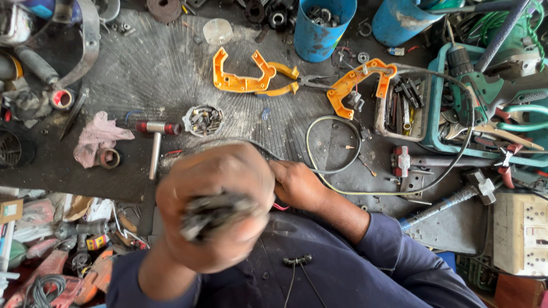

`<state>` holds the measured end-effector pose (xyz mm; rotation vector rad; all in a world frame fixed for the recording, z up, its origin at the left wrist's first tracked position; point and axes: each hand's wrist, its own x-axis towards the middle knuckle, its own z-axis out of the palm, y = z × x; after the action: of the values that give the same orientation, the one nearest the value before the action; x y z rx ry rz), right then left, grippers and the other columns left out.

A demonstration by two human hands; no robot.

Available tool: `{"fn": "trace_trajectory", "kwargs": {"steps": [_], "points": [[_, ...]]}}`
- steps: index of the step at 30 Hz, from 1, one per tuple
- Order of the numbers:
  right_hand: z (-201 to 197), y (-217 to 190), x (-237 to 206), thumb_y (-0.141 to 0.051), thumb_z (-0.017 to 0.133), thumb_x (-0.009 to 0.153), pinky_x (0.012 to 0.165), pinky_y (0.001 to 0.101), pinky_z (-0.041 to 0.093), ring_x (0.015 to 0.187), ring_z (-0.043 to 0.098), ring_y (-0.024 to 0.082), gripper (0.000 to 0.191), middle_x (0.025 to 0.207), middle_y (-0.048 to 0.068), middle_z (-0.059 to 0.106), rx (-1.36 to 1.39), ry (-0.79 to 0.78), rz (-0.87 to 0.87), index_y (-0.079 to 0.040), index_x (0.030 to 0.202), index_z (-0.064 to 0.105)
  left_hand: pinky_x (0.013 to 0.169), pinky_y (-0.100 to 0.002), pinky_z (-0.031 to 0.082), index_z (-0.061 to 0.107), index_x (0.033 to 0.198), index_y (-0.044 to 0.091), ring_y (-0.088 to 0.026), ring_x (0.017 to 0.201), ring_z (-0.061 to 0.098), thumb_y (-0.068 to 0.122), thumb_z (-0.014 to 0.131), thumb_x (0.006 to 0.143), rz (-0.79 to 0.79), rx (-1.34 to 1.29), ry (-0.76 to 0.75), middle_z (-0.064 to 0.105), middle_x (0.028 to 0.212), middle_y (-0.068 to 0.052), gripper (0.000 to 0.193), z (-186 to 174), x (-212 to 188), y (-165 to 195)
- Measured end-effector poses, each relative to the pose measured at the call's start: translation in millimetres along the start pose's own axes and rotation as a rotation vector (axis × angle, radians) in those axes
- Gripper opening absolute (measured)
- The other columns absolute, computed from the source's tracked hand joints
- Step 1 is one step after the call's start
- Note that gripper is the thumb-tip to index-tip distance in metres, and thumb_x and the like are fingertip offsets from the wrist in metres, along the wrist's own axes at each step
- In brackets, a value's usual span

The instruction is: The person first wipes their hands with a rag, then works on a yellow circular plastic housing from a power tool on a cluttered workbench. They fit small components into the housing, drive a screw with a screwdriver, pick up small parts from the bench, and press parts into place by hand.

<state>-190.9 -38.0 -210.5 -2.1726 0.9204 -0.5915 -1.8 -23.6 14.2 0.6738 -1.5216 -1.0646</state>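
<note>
My left hand (pixel 214 188) is raised close to the camera and blurred, its fist closed around a dark grey metal part (pixel 211 215) with a ribbed, cylindrical look. Just behind it, my right hand (pixel 297 183) rests on the workbench with curled fingers, partly hidden by the left fist. A grey cable (pixel 334 120) loops from that hand across the bench, and a bit of red (pixel 279 206) shows beneath it. What the right hand grips, if anything, is hidden.
On the dusty bench (pixel 154 68) lie orange tool housing halves (pixel 242 80) (pixel 357 80), pliers (pixel 297 80), a small hammer (pixel 155 142), a tin of screws (pixel 202 120), a pink rag (pixel 97 137), blue cans (pixel 325 25), a tray of bits (pixel 402 108) and a green power tool (pixel 491 91).
</note>
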Motion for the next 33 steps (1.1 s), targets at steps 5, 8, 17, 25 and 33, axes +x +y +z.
{"fn": "trace_trajectory", "kwargs": {"steps": [5, 8, 17, 25, 33], "points": [[-4, -3, 3, -0.016, 0.074, 0.078, 0.075, 0.0484, 0.056, 0.088, 0.068, 0.041, 0.043, 0.096, 0.02, 0.07, 0.05, 0.016, -0.052, -0.001, 0.116, 0.061, 0.07, -0.033, 0.06, 0.05, 0.123, 0.004, -0.017, 0.083, 0.068, 0.014, 0.071, 0.102, 0.201, 0.228, 0.38, 0.066, 0.101, -0.012, 0.032, 42, -13, -5], [-9, -9, 6, -0.015, 0.072, 0.081, 0.075, 0.0483, 0.056, 0.088, 0.069, 0.04, 0.049, 0.097, 0.019, 0.07, 0.058, 0.004, -0.054, -0.001, 0.126, 0.06, 0.067, -0.032, 0.061, 0.048, 0.122, 0.005, -0.017, 0.079, 0.066, 0.013, 0.072, 0.101, 0.317, 0.261, 0.32, 0.063, 0.094, -0.011, 0.033, 34, -13, -19], [-17, -9, 16, -0.017, 0.071, 0.092, 0.075, 0.0465, 0.058, 0.087, 0.072, 0.037, 0.036, 0.097, 0.014, 0.073, 0.039, 0.007, -0.093, -0.005, 0.126, 0.063, 0.065, -0.031, 0.06, 0.055, 0.093, 0.009, -0.016, 0.062, 0.065, 0.003, 0.08, 0.074, 0.085, 0.222, 0.351, 0.061, 0.072, -0.007, 0.032, 39, 4, -3], [-17, -7, 16, -0.017, 0.072, 0.091, 0.073, 0.0456, 0.058, 0.084, 0.072, 0.036, 0.036, 0.094, 0.014, 0.073, 0.057, -0.007, -0.081, -0.005, 0.125, 0.064, 0.072, -0.037, 0.056, 0.059, 0.095, 0.011, -0.024, 0.077, 0.072, 0.017, 0.083, 0.09, 0.157, -0.016, -0.334, 0.064, 0.081, -0.004, 0.025, -21, 9, -18], [-7, -7, 4, -0.013, 0.071, 0.087, 0.077, 0.0473, 0.057, 0.089, 0.07, 0.039, 0.028, 0.099, 0.017, 0.071, -0.038, -0.031, -0.023, -0.005, 0.111, 0.062, 0.052, -0.03, 0.054, 0.066, 0.096, 0.006, -0.018, 0.059, 0.067, 0.016, 0.079, 0.096, 0.129, -0.434, -0.143, 0.063, 0.076, -0.006, 0.018, -17, 4, -39]]}}
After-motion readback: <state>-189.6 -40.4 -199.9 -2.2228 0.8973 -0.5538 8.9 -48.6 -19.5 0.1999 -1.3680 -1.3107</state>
